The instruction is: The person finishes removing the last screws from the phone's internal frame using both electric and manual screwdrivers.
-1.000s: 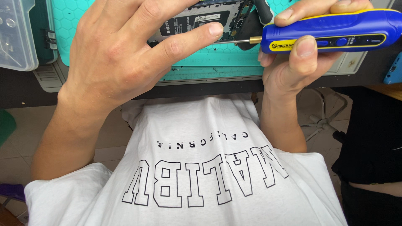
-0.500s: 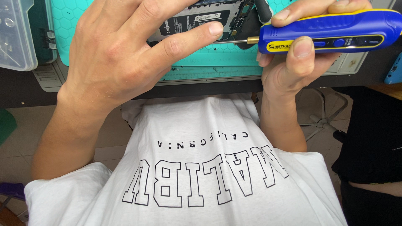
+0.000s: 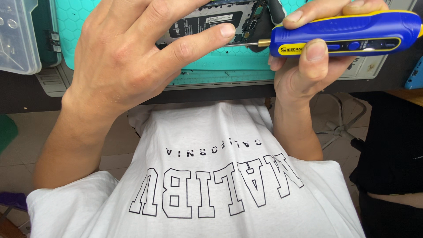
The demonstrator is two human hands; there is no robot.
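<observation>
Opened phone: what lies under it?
The opened phone lies on a teal work mat. The left hand covers its left part, so nothing more shows beneath.

A white rectangular label (image 3: 219, 18) sits on the opened phone's black battery (image 3: 200, 25) — top centre.

Dark workbench (image 3: 26, 94) runs across top of view, front edge facing the person. Teal hex-pattern mat (image 3: 211, 61) lies on it at centre; opened phone (image 3: 207, 22) w/ back off sits on the mat. Clear plastic parts box (image 3: 17, 37) on the bench at far left, beside a dark-green tray (image 3: 46, 35). Light-grey device (image 3: 368, 66) at right, partly under the mat edge.
</observation>
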